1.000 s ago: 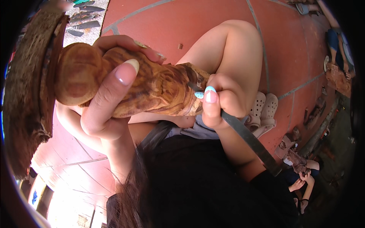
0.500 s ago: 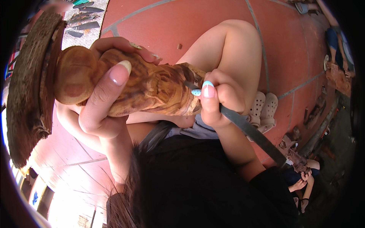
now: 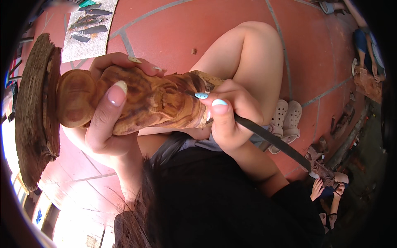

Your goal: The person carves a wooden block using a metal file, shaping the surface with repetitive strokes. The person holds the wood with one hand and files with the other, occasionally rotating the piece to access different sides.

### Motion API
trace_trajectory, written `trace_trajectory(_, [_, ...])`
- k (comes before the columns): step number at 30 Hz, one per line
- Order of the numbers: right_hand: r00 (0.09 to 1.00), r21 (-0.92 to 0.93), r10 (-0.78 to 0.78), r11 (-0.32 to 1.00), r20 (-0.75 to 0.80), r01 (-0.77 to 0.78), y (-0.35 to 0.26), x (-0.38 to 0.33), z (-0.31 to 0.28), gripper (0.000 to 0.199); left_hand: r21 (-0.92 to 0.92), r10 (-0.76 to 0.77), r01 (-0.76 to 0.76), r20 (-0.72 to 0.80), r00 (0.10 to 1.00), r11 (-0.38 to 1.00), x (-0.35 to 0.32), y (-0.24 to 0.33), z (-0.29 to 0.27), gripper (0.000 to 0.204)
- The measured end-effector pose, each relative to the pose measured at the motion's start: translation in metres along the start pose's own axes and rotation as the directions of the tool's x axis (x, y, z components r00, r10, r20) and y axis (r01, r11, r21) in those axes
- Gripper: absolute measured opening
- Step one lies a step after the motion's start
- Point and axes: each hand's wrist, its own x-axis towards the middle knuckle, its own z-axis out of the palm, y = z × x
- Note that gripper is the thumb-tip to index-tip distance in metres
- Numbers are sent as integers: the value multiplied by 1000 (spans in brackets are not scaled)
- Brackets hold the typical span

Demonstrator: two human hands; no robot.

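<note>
Carving (image 3: 153, 103) of brown, grained wood is lying sideways in the middle of the view, held up in front of the person above a bent bare knee (image 3: 256, 49). Its round cut end is pointing toward a rough dark wooden slab (image 3: 33, 120) standing at the left. The left hand (image 3: 105, 124) is wrapping the carving from beneath, its fingers (image 3: 113, 97) curling closed over the top and front of the piece, thumb pressing on the near side. The right hand (image 3: 229, 118) is gripping a dark flat-bladed chisel (image 3: 277, 142), fingers clenched around it where it is meeting the carved end of the wood; the long shank is slanting away to the lower right. The tool tip itself is hidden behind the fingers.

Beyond the knee, a red tiled floor (image 3: 173, 33) is filling the background. A pair of pale clog sandals (image 3: 287, 124) is sitting on it just beside the leg. At the upper left, several dark blades are lying on a grey mat (image 3: 87, 37). Other people are sitting at the right rim.
</note>
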Motion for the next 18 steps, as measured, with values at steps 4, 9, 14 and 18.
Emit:
trace_trajectory(4, [994,53,-23,998,103,18,1,-1,-2,20,-115,56,-61,-41,998,992,-4,-12,-7,49])
trace_trajectory(9, [988,51,-47,998,146,40,1,9,5,27,-290,101,-135,-129,987,947,1,-9,2,34])
trace_trajectory(14, [986,128,107,984,129,-123,6,4,3,30,-288,102,-136,-129,986,948,2,-10,-3,36])
trace_trajectory(18, [982,145,98,982,164,-122,8,10,5,28,-279,106,-144,-149,983,949,1,-12,-3,38])
